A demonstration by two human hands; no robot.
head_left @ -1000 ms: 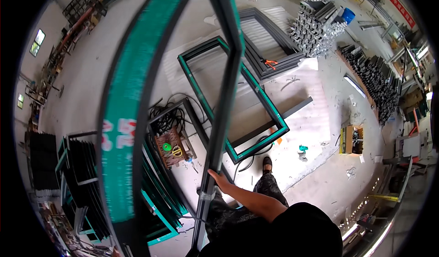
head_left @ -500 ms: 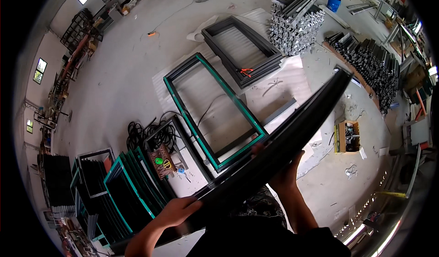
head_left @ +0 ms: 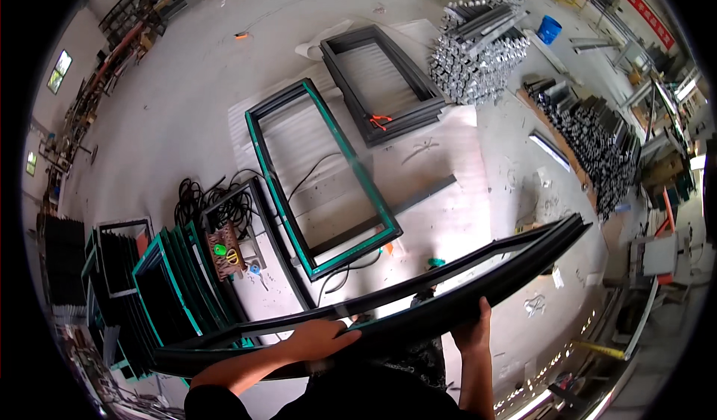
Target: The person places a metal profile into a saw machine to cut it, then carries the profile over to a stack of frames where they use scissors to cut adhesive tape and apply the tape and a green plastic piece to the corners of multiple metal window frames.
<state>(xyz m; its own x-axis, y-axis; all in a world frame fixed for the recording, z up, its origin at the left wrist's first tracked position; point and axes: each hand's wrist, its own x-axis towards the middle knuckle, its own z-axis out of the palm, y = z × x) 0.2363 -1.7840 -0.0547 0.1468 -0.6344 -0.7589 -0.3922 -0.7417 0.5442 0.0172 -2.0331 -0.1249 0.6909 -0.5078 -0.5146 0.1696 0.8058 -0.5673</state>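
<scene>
Spanning both hands, the dark frame lies flat; left hand and right hand apparently grip its near rail.

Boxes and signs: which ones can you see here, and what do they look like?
Red banner: top right, along the far wall, a long strip with light marks.
Cardboard box: on the floor, right of middle, brown, mostly hidden behind the dark frame that both hands hold.
No screens show.
</scene>
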